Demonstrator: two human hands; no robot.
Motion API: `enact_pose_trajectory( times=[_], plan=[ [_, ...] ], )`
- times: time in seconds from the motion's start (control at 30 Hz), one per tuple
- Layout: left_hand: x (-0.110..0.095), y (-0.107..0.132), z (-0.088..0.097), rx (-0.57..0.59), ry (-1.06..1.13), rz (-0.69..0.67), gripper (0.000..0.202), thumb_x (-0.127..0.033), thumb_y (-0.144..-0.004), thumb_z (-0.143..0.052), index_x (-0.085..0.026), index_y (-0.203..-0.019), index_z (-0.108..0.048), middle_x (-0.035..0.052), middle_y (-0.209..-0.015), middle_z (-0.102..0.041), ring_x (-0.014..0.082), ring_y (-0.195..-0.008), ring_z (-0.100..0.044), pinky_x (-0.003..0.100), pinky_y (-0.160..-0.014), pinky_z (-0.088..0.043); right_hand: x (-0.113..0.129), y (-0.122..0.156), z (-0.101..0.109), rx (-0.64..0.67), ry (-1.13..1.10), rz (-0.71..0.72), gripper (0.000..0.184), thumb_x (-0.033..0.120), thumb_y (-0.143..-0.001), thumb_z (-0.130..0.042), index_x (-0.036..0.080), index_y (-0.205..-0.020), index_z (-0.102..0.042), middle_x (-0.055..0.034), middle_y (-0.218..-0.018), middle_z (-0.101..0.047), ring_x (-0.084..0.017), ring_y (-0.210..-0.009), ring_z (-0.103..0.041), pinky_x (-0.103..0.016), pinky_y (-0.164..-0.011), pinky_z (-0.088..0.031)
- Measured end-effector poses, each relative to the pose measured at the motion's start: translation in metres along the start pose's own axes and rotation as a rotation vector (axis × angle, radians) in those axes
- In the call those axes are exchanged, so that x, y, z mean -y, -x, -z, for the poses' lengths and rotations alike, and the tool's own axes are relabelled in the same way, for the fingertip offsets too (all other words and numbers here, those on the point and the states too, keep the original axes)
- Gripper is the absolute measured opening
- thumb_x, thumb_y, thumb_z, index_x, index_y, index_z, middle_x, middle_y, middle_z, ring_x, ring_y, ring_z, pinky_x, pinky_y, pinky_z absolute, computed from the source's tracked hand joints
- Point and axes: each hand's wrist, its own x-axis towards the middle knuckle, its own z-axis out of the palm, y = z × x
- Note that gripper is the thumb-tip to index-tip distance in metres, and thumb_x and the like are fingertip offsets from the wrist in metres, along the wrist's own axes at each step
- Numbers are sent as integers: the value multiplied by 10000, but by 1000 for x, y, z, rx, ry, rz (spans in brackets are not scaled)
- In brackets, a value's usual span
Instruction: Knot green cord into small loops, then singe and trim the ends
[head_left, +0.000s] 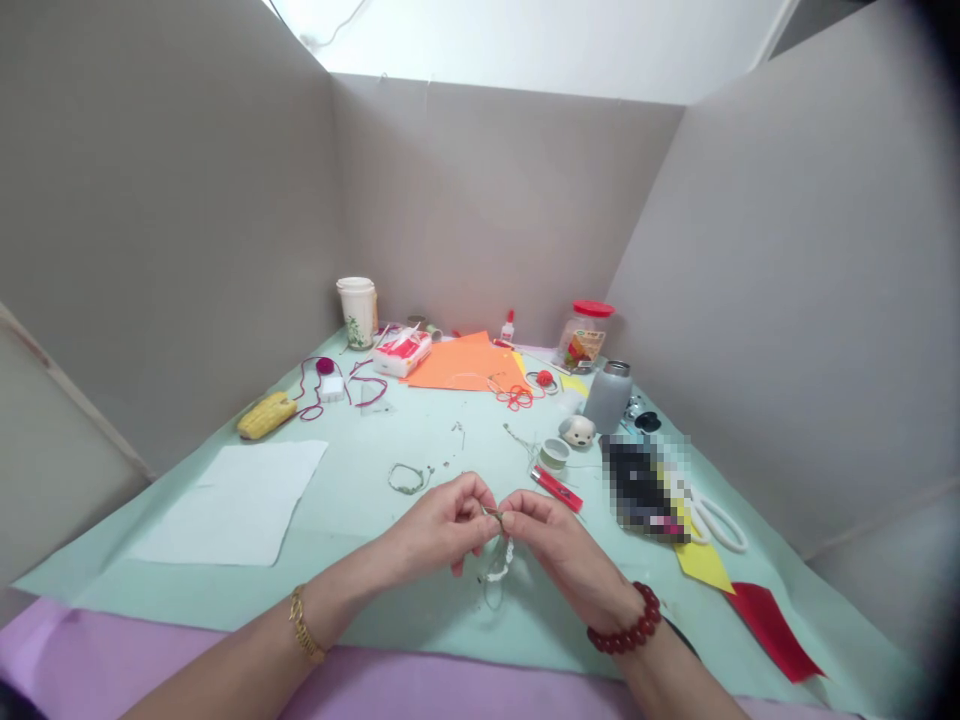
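Just above the near edge of the worktop (352,520), left hand (442,525) and right hand (559,545) each have a tight pinch grip on the beaded cord (501,568), white beads dangling between. I'd keep those pinches close and the strand taut, imo.

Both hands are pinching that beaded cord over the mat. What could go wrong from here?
1. The left hand and right hand hold the beaded cord by fingertips only; a slip could drop its hanging end, perhaps spilling beads onto the green mat.
2. The red tool lies close to the right hand and might get knocked.
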Motion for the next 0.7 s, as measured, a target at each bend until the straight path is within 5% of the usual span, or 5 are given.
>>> enact_pose_trajectory(
  times=[0.37,0.57,0.7],
  plan=[
    [4,-2,0,18,-41,-29,208,-197,-671,-651,-175,-843,-538,-67,-654,-399,66,-554,-343,173,-481,-290,-1,-4,12,-147,35,69,210,371,-779,-648,171,-763,-583,15,-714,-537,-133,-706,-446,-263,-685,-351],
    [-4,-1,5,-13,-49,-35,290,-432,-860,-464,-161,-828,-562,-53,-622,-413,71,-506,-318,197,-470,-260,-2,-5,14,-154,28,99,202,370,-788,-641,178,-773,-580,13,-722,-533,-140,-722,-443,-271,-698,-342],
    [-3,-2,7,-127,-104,-68,291,-430,-877,-437,-169,-815,-551,-49,-616,-425,82,-491,-332,209,-469,-277,-1,-5,14,-197,46,105,211,377,-781,-645,177,-764,-580,18,-711,-526,-133,-710,-431,-261,-685,-330]
  ],
)
